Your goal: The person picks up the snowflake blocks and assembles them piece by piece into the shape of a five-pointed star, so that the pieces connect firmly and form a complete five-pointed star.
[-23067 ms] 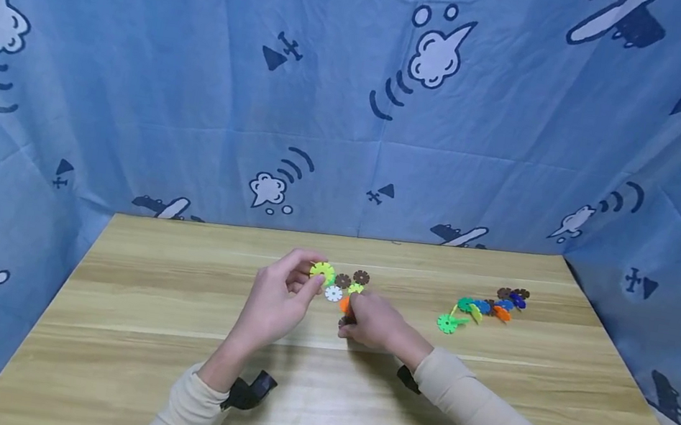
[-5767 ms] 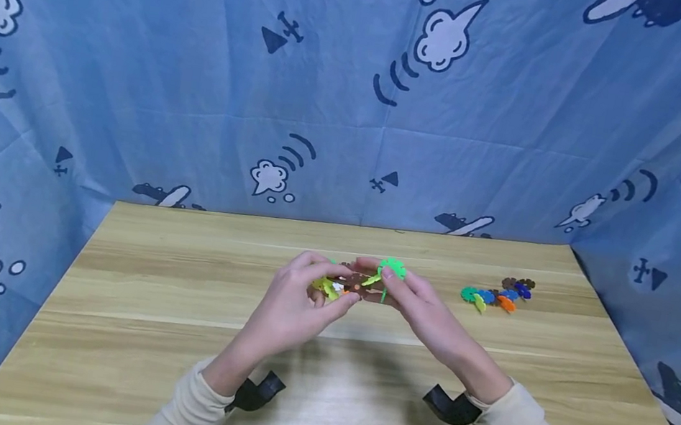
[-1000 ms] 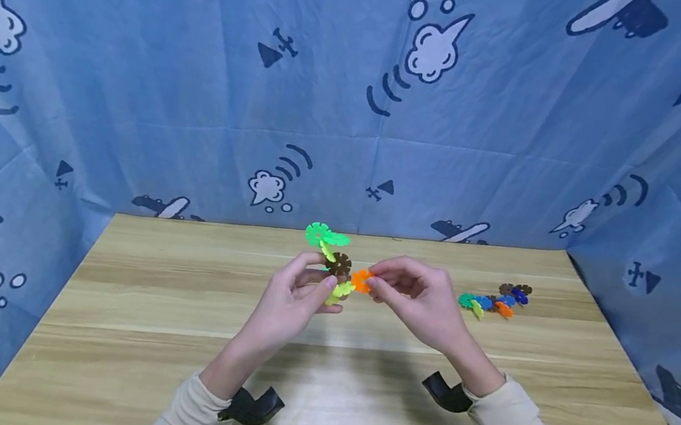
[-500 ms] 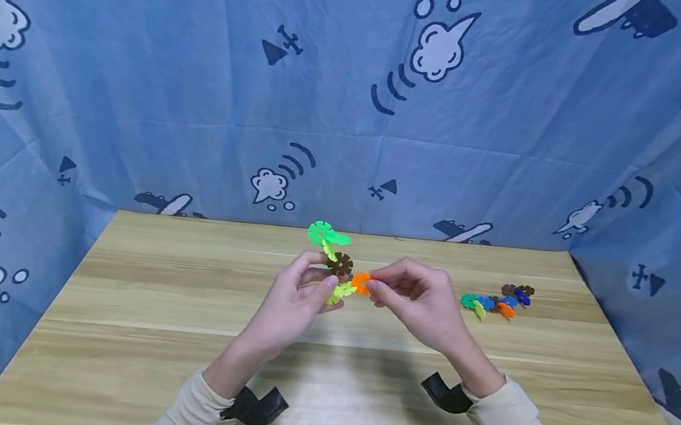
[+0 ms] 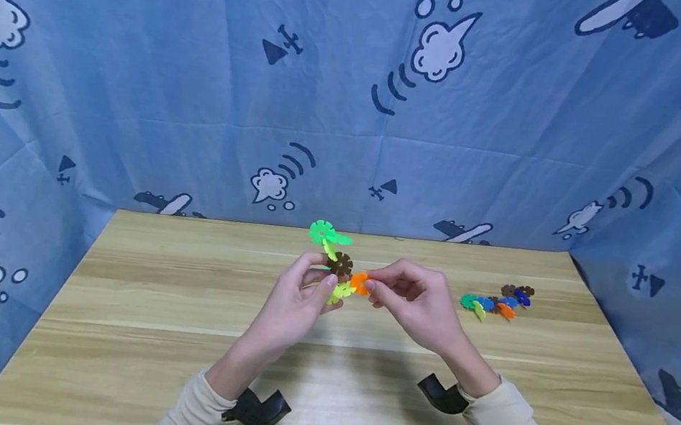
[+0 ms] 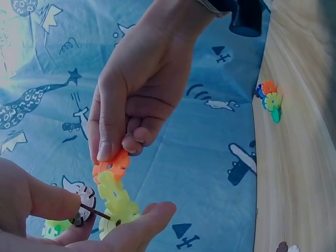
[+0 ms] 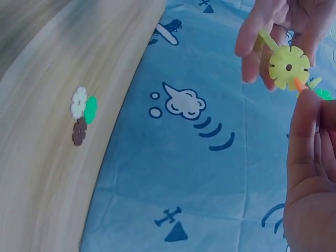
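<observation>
One orange disc [image 5: 359, 284], pinched in near-closed right fingers [image 5: 391, 270], touches a yellow disc [image 5: 342, 290]; curled left fingers [image 5: 311, 259] grip its yellow-brown-green chain [image 5: 341, 264]. Second chain [image 5: 485, 303] lies on desk [image 5: 174, 276].

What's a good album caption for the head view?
The left hand holds linked discs while the right hand pinches an orange disc.

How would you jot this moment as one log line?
left hand: holds joined discs | right hand: pinches orange disc touching yellow disc | table: disc cluster, right side
</observation>
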A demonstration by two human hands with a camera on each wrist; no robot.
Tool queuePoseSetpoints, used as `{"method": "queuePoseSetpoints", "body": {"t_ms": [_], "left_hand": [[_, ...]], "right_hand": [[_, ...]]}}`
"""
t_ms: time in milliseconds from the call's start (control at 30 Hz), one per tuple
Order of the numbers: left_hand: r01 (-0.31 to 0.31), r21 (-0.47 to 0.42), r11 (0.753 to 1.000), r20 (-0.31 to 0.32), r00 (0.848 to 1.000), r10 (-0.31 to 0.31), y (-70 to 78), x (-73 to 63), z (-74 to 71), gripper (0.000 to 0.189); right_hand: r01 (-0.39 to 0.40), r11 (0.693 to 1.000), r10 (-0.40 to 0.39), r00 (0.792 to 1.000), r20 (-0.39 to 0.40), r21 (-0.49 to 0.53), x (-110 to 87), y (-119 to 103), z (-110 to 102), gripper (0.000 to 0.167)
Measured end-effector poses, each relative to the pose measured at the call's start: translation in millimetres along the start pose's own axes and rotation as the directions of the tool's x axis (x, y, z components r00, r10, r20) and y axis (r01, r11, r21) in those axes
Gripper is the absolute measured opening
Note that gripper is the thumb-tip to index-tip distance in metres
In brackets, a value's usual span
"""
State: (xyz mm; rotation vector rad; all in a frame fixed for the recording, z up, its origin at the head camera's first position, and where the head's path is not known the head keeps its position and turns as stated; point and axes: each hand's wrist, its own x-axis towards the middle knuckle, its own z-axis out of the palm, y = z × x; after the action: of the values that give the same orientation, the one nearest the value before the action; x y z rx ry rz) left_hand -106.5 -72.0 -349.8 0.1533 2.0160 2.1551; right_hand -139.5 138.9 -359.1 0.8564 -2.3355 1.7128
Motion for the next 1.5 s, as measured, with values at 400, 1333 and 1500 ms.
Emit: {"method": "queuePoseSetpoints", "body": {"t_ms": [400,1333,1500], "left_hand": [[-0.006,-0.005,1.0,-0.002,1.0,0.006,-0.1,2.0,1.2,0.031],[-0.011,-0.018,1.0,-0.04,0.999,0.01,-5.6,4.5,6.7,0.031],[-0.005,-0.105,0.994,-0.024,1.0,0.003,-8.0,4.6,6.2,0.033]], "right_hand": [[0.032,0.997,-0.03,0.999,-0.035,0.068,-1.8,3,5,0.015],[0.026,0.999,-0.024,0.999,-0.041,0.031,-4.2,4,11,0.014],[-0.011,1.0,0.011,0.999,-0.043,0.01,-5.0,3,8,0.016]]}}
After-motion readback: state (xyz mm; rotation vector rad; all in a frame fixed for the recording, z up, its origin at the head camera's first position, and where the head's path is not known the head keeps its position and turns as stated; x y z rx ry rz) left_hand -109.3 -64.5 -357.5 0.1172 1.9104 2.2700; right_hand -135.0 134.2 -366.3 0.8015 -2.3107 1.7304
